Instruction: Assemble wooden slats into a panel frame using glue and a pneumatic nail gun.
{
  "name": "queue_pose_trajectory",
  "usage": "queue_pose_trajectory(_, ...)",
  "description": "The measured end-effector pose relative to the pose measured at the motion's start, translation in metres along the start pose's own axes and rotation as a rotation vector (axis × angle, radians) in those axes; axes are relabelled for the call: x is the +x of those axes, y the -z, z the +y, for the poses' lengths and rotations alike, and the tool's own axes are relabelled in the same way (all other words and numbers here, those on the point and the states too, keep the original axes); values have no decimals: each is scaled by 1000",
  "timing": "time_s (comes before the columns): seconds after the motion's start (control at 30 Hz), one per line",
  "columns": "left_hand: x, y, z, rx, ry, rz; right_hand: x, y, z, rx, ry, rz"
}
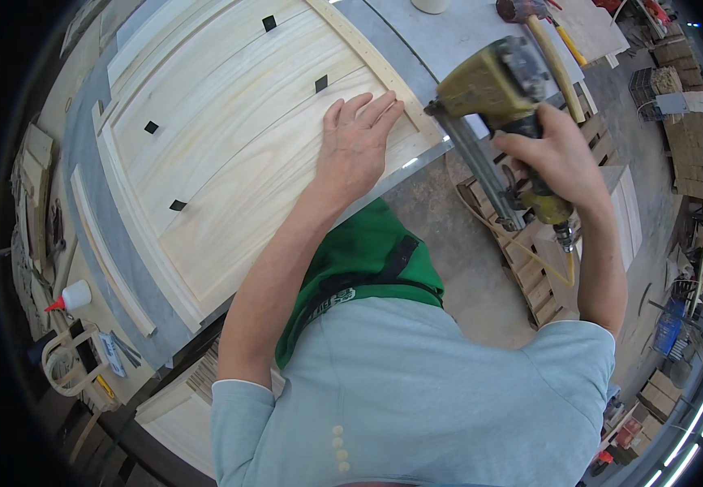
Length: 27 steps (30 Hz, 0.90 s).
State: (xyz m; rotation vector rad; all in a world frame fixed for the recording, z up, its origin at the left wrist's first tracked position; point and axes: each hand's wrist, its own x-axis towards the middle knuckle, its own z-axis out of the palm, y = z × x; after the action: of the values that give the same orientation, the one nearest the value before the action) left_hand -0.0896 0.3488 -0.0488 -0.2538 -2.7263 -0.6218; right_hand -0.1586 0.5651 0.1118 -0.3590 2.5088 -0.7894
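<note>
A pale wooden panel point(238, 162) framed with strips lies on the grey-topped table, with several small black squares on its boards. My left hand point(357, 146) rests flat on its right part, fingers stretched toward the edge strip point(376, 61). In my right hand point(562, 158) is a yellow-green pneumatic nail gun point(481, 85), gripped by its handle. Its nose is by the panel's right edge, close to my left fingertips; whether it touches the wood I cannot tell. A yellow air hose point(558, 272) hangs from the handle's lower end.
A mallet point(542, 40) lies at the table's far right. On the left are a loose wooden strip point(108, 252), a white glue bottle with a red tip point(74, 295) and a tool basket point(67, 361). Wooden pallets point(530, 280) stand on the floor at right, with stacked cardboard point(702, 154) beyond.
</note>
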Motion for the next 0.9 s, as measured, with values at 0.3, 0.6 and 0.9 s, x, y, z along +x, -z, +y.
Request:
queue_pose_trajectory(0.3,-4,11,-1,-13,-31,5,32,47,37,95,181,229)
queue_pose_trajectory(0.6,-32,40,11,-8,-18,-121,72,37,2,-319,186,411)
queue_pose_trajectory(0.9,8,17,35,-53,-66,-92,80,57,64,79,188,259)
